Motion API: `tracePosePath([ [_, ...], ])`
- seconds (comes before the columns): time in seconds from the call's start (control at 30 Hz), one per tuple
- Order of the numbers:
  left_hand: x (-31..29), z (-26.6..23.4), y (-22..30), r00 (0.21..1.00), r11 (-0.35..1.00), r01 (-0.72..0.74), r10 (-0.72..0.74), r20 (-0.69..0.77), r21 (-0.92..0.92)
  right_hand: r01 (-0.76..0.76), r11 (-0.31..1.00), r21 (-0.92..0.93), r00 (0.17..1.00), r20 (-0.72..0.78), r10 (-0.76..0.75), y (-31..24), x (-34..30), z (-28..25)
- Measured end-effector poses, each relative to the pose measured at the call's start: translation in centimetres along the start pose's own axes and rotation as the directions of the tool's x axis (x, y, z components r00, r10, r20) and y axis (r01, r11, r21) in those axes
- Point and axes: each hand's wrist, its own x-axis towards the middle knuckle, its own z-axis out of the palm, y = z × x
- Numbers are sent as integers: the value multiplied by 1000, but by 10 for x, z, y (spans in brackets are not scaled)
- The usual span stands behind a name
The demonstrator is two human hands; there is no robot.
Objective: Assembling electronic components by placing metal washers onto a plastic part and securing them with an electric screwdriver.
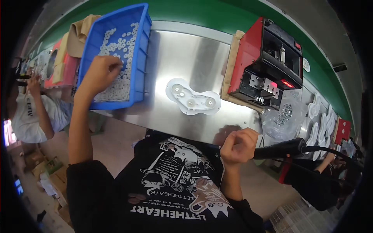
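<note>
- Fingers (115, 63) of the left hand (100, 75) curl partly closed over the blue plastic bin (141, 62); whether they pinch any white rings (124, 46) I cannot tell. A blind grab could bring up several or drop some.
- The lobed white plate (200, 97) lies mid-way along the steel table (163, 50), bearing at least 4 small round pieces; a brushing forearm could dislodge them if unfixed.
- The right hand (240, 146) curls loosely near the table's front edge; its hold, if any, is unclear.
- The red-and-black screw feeder (248, 50) stands beyond; a misfeed could jam it.
- Right of that hand, the black electric screwdriver (281, 149) trails a cord (316, 148); a snag could jerk it into the nearby clear bag (273, 126), scattering metal parts.
</note>
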Motion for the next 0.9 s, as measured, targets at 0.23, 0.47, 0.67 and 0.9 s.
tracePosePath([
  [0.23, -5, 0, 12, 991, 996, 35, -24, -130, 84, -83, 996, 27, 996, -15, 83, -1, -1, -6],
  [0.47, -16, -14, 16, 994, 991, 113, -112, -11, 68, -36, 987, -157, 974, 217, 71, -13, -4, -9],
  [0.67, -17, -17, -22, 994, 977, 103, -95, -52, 187, -153, 988, 7, 969, 199, 149, -14, -4, -13],
  [0.9, -15, -16, -20, 999, 993, 38, -37, -7, 112, -224, 973, 52, 952, 227, 206, -3, -7, -4],
])
